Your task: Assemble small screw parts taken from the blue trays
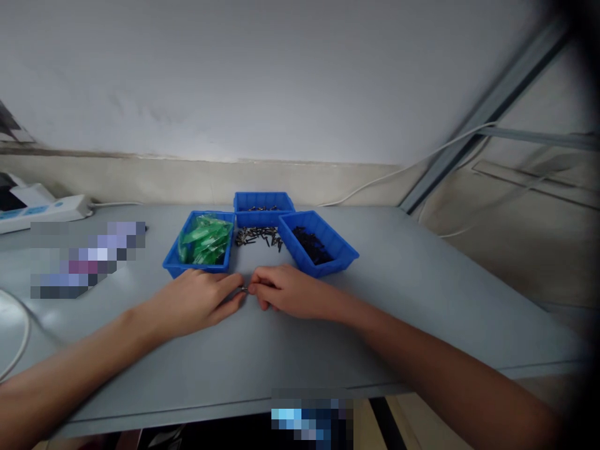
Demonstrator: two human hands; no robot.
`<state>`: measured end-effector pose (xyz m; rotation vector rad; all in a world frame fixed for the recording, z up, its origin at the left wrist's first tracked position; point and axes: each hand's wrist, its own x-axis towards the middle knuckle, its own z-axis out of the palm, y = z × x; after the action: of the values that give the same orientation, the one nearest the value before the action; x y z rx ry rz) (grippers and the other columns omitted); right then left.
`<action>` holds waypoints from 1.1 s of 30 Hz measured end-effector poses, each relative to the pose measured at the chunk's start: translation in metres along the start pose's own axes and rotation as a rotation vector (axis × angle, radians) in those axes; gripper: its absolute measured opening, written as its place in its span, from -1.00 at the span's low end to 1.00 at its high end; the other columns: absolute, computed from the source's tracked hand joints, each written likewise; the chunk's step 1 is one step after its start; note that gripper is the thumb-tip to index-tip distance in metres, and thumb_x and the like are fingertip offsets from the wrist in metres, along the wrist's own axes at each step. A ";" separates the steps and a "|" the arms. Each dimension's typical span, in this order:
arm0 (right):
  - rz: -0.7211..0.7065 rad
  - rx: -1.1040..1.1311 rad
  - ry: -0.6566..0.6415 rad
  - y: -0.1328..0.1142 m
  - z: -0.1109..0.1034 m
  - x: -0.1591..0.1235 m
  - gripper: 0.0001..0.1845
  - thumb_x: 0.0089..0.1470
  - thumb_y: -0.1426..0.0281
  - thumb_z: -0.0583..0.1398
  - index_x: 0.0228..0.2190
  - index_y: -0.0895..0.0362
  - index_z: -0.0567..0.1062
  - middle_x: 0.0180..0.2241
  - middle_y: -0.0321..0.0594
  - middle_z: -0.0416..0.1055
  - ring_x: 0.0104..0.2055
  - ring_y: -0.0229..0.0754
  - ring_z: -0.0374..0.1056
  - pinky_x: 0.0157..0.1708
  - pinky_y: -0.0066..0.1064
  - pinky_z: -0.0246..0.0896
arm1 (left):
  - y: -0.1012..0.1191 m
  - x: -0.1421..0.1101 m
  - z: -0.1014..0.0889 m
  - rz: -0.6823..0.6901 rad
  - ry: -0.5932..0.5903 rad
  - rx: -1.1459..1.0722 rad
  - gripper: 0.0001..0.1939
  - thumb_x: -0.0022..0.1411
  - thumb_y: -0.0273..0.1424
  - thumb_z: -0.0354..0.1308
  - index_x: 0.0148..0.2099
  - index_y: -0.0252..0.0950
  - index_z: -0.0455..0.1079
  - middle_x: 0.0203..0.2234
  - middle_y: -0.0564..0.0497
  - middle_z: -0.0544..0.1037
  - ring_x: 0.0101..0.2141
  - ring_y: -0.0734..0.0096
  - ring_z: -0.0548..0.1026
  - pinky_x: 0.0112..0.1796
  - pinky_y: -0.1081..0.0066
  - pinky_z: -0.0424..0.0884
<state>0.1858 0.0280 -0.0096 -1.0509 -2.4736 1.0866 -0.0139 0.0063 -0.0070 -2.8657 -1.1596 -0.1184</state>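
My left hand (199, 300) and my right hand (281, 292) rest on the grey table (422, 294), fingertips meeting over a tiny metal part (244, 289). Both hands pinch at it with curled fingers. Just beyond them stand three blue trays: the left tray (171, 264) holds green plastic pieces, the far tray (262, 201) holds small dark screws, and the right tray (344, 255) holds small black parts. A loose heap of dark screws (259, 236) lies on the table between the trays.
A white power strip (44, 209) lies at the far left by the wall. A white cable (14, 344) loops at the left edge, and another cable (422, 164) runs along the wall at the back right. The table's front edge is close below my forearms.
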 end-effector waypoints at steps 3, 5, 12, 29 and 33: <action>-0.006 0.004 -0.006 0.000 -0.001 0.000 -0.81 0.09 0.37 0.01 -0.50 0.15 0.33 -0.56 -0.35 0.33 -0.54 -0.38 0.20 -0.56 -0.54 0.01 | 0.001 0.000 -0.001 -0.006 -0.001 0.005 -0.76 0.28 -0.31 -0.16 -0.33 -0.29 0.25 -0.58 0.08 0.41 -0.58 0.44 0.41 -0.59 0.44 0.11; -0.011 -0.007 -0.012 0.000 -0.001 -0.001 -0.84 0.08 0.39 0.02 -0.48 0.14 0.33 -0.55 -0.34 0.34 -0.53 -0.36 0.21 -0.56 -0.53 0.02 | 0.001 0.001 -0.002 -0.006 -0.011 0.000 -0.77 0.28 -0.31 -0.15 -0.33 -0.28 0.25 -0.57 0.08 0.42 -0.58 0.43 0.41 -0.59 0.43 0.09; 0.009 0.024 -0.037 0.002 -0.001 -0.001 -0.84 0.09 0.37 -0.01 -0.45 0.13 0.32 -0.51 -0.33 0.35 -0.50 -0.34 0.23 -0.55 -0.52 0.05 | 0.001 0.000 -0.003 -0.002 -0.022 -0.017 -0.77 0.28 -0.29 -0.16 -0.31 -0.27 0.25 -0.56 0.08 0.42 -0.57 0.42 0.41 -0.59 0.42 0.10; -0.005 -0.011 0.029 -0.004 -0.001 -0.001 -0.92 0.03 0.41 0.06 -0.45 0.14 0.32 -0.59 -0.37 0.29 -0.53 -0.36 0.19 -0.53 -0.52 0.01 | 0.000 0.000 0.000 0.011 0.012 0.009 -0.78 0.27 -0.33 -0.14 -0.33 -0.29 0.26 -0.58 0.09 0.42 -0.58 0.46 0.41 -0.60 0.45 0.11; -0.018 -0.044 0.045 -0.005 -0.001 -0.001 -0.94 0.01 0.43 0.07 -0.47 0.14 0.32 -0.59 -0.37 0.29 -0.54 -0.36 0.19 -0.53 -0.52 0.00 | -0.001 0.000 0.001 0.024 0.024 -0.007 -0.78 0.28 -0.31 -0.15 -0.31 -0.28 0.26 -0.58 0.09 0.42 -0.56 0.44 0.42 -0.58 0.44 0.13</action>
<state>0.1843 0.0258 -0.0057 -1.0519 -2.4775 0.9959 -0.0142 0.0073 -0.0084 -2.8752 -1.1227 -0.1553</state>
